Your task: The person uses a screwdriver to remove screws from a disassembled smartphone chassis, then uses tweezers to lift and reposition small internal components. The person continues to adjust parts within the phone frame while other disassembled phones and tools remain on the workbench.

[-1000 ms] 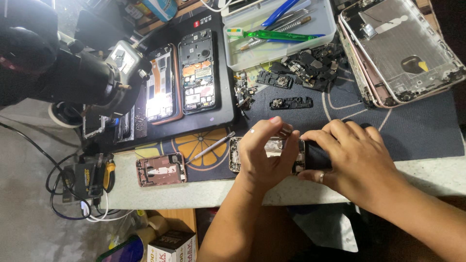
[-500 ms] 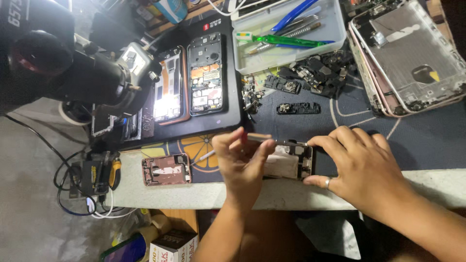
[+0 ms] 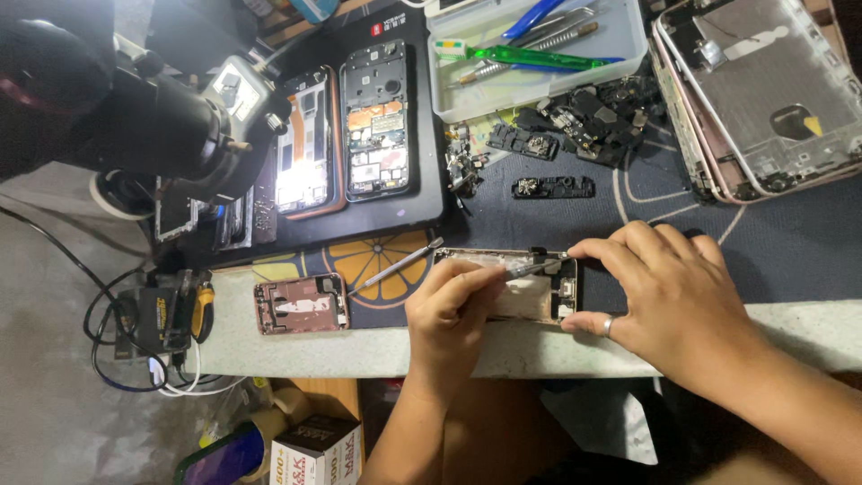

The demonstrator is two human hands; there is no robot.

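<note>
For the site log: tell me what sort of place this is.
Most likely a phone repair bench: opened phones lie on a dark mat, a tray of tools sits behind, and a microscope stands at the left.

Two hands point(image 3: 575, 305), three opened phones point(image 3: 377, 121) — perhaps four stacked housings point(image 3: 763, 99).

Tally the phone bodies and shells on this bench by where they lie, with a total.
In the hands: 1 opened phone
On the black mat: 2 opened phones
Near the front edge: 1 small pink shell
Total: 4, not counting the stacked shells top right.
</note>
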